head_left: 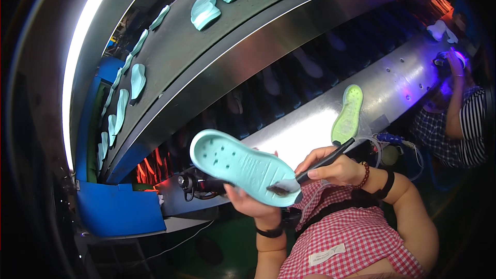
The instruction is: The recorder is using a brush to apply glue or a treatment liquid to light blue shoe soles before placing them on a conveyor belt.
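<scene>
My left hand [247, 202] holds a light turquoise shoe sole [238, 164] from beneath, its inner face turned up toward me. My right hand [337, 168] grips a black-handled brush [315, 165] like a pen. The brush's dark bristle tip [281, 190] rests on the heel end of the sole, where a greyish wet patch shows. A bead bracelet and a black band circle my right wrist, a black band my left.
A green sole [347, 113] lies on the shiny metal ledge [310, 129]. Several turquoise soles [205, 11] ride the dark conveyor belt [258, 0] above. A blue box [120, 207] sits lower left. Another person in a striped shirt [465, 119] works at right.
</scene>
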`<state>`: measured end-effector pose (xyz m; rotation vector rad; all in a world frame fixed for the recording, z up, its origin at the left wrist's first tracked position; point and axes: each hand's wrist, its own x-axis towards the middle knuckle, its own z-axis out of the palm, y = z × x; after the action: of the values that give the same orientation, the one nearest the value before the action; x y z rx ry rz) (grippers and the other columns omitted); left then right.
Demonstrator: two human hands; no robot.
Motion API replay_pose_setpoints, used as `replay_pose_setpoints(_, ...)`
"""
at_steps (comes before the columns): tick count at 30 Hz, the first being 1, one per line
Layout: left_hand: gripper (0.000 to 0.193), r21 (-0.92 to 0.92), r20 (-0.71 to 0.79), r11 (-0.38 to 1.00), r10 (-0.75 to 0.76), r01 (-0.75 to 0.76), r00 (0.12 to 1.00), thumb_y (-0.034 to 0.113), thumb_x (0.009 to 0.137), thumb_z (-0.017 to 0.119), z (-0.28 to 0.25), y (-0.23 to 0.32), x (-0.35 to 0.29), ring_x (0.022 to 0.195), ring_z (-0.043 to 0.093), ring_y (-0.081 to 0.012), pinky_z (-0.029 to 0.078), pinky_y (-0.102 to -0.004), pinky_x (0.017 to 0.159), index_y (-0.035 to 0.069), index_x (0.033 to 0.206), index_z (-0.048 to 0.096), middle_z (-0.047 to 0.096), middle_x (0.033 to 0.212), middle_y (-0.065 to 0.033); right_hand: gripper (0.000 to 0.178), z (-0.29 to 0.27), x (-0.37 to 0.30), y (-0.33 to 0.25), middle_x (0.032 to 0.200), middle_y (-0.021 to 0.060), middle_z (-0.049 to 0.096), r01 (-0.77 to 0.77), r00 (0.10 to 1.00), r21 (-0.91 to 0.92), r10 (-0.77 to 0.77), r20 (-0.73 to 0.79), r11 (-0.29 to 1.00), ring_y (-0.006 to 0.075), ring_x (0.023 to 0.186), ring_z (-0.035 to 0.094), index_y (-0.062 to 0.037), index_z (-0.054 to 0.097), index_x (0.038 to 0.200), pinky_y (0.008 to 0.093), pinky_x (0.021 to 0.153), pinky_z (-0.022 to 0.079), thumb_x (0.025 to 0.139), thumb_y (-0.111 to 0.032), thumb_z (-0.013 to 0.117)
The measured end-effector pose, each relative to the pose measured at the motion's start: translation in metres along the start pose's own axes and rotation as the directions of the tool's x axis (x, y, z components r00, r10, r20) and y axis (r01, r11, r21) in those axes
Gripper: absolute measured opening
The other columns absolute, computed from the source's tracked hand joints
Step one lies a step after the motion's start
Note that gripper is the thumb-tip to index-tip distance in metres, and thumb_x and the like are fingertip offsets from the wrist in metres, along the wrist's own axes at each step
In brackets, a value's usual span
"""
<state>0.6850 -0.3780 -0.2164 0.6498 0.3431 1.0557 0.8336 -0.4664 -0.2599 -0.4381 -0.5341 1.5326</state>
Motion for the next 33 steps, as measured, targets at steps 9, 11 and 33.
replay_pose_setpoints(9,0.054,-0.094,0.044,0.99,-0.105,0.109,0.994,0.044,0.086,0.033,-0.013,-0.013,-0.01,0.11,0.047,-0.0318,0.029,-0.0571,0.094,0.01,0.128,0.04,0.046,0.125,-0.0111,0.018,0.011,-0.008,-0.011,0.091,0.0093,0.062,0.251,0.968,-0.673,-0.191,0.164,0.695,0.0172,0.092,0.057,-0.0015,0.063,0.091,0.0272,0.081,0.044,0.073,-0.005,0.066)
replay_pose_setpoints(11,0.053,-0.136,0.051,0.984,-0.106,0.112,0.993,0.042,0.086,0.033,-0.012,-0.016,-0.008,0.11,0.047,-0.0325,0.029,-0.0573,0.093,0.01,0.127,0.041,0.047,0.124,-0.0114,0.018,0.008,-0.003,-0.015,0.09,0.009,0.063,0.345,0.935,-0.729,-0.287,0.209,0.592,0.0173,0.09,0.058,-0.0018,0.064,0.09,0.0278,0.08,0.045,0.072,-0.005,0.066)
replay_pose_setpoints(33,0.055,0.064,-0.003,0.874,-0.483,0.483,0.875,0.039,0.087,0.036,-0.023,0.002,0.008,0.106,0.05,-0.0357,0.036,-0.0504,0.093,0.0,0.126,0.039,0.05,0.118,-0.0191,0.014,0.01,-0.004,-0.052,0.086,0.0091,0.064,0.623,0.765,-0.649,-0.164,0.623,0.437,0.0237,0.082,0.06,-0.0027,0.061,0.087,0.0326,0.073,0.047,0.075,-0.009,0.064)
